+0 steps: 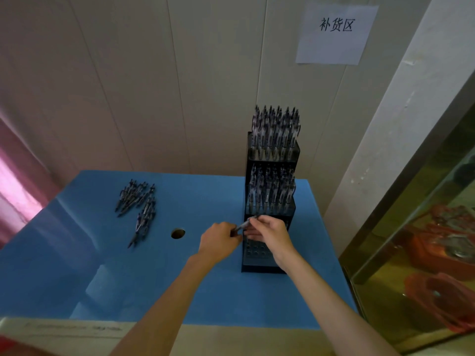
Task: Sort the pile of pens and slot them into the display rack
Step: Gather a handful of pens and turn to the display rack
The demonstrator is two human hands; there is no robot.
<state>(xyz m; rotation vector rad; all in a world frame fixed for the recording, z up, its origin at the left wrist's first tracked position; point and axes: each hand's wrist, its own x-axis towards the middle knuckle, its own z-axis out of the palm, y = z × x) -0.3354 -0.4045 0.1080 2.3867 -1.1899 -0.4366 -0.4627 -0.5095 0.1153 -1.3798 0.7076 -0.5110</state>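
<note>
Two hands on one pen (244, 224) above the rack's (270, 209) near tier: left hand (218, 241) and right hand (268, 233) fingers pinch it; pile (137, 204) lies far left on desk (205, 291).

I take this for a shop's stockroom corner: a paper sign (336, 34) on the panelled wall (154, 86) reads 补货区, restocking area; a tiered black display rack (270, 191) of pens stands on my blue-covered worktop (128, 278), with a glass cabinet (424, 253) at the right.

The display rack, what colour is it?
Black display rack, shown in the head view.
</note>
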